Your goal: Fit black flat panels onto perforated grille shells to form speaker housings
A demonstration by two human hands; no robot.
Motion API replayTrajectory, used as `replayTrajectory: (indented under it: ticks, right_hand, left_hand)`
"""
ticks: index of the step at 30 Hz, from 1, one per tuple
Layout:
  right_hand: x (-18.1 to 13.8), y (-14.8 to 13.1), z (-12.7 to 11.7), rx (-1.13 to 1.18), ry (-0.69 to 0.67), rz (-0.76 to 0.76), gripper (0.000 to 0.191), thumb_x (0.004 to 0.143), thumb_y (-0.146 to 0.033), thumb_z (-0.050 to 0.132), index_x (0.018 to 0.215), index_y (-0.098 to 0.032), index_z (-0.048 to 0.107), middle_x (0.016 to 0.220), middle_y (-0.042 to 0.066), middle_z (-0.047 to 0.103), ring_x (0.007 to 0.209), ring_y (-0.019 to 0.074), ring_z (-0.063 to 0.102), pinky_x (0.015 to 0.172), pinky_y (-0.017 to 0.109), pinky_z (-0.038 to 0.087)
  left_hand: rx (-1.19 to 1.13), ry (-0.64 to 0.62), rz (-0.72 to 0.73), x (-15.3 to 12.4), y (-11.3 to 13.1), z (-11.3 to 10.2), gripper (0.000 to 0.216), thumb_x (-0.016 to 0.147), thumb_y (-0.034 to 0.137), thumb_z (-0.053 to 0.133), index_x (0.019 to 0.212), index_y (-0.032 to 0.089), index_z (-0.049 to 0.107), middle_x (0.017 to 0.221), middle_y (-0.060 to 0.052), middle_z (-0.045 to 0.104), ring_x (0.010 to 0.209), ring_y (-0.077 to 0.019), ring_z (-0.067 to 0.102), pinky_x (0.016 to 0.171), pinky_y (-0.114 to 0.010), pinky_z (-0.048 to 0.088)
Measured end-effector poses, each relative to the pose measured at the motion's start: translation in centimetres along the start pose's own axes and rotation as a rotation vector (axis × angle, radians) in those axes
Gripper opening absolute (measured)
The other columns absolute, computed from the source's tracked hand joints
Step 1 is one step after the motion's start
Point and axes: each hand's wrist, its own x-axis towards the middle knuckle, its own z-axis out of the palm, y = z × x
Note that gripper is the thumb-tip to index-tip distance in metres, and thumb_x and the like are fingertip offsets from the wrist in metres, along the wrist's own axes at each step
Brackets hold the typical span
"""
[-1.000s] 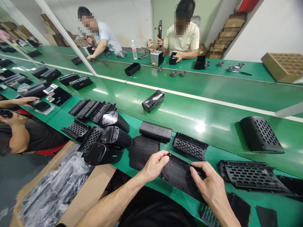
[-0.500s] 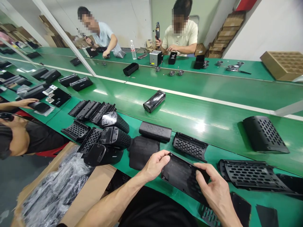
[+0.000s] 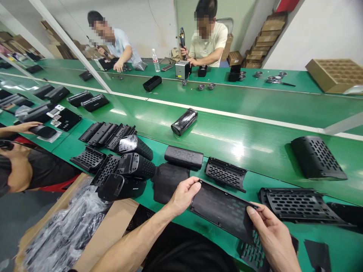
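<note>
Head view: a slotted panel (image 3: 221,207) is pinched by left hand (image 3: 183,194) and right hand (image 3: 270,228), lining (image 3: 208,200) seemingly being seated, even pressure needed next.

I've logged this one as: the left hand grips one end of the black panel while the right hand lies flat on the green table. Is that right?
Not quite: the right hand isn't lying flat on the green table. The head view shows it gripping the other end of the black panel. The left hand does grip one end.
</note>
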Motion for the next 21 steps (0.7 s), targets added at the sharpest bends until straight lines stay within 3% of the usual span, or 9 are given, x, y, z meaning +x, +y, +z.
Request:
replayTrajectory:
  ticks: [11,18,21]
  right_hand:
    - [0.4,0.8,-0.5,0.01,-0.032,-0.014,0.052,0.081,-0.063,0.079,0.114,-0.025,0.069,0.092,0.002,0.064,0.087,0.0207,0.059,0.071,0.024,0.05]
    - [0.5,0.9,-0.6,-0.012,-0.014,-0.027,0.049,0.082,-0.063,0.078,0.113,-0.025,0.07,0.082,-0.001,0.056,0.074,0.0167,0.049,0.063,0.023,0.043]
    - [0.5,1.2,-0.7,-0.023,-0.025,-0.038,0.049,0.083,-0.061,0.078,0.115,-0.026,0.07,0.083,-0.001,0.055,0.076,0.0175,0.049,0.065,0.025,0.043]
  left_hand:
    - [-0.035,0.012,0.045,0.4,0.0,0.1,0.05,0.089,0.059,0.071,0.109,0.013,0.07,0.084,0.0,0.059,0.076,-0.0123,0.047,0.074,-0.027,0.039]
    - [-0.211,-0.198,0.013,0.3,-0.3,-1.5,0.061,0.078,0.043,0.087,0.129,0.017,0.065,0.107,-0.008,0.067,0.096,-0.0187,0.06,0.09,-0.033,0.046]
    - [-0.175,-0.204,0.02,0.5,-0.3,-1.9,0.058,0.081,0.042,0.085,0.129,0.016,0.065,0.107,-0.009,0.068,0.096,-0.0188,0.061,0.091,-0.034,0.046]
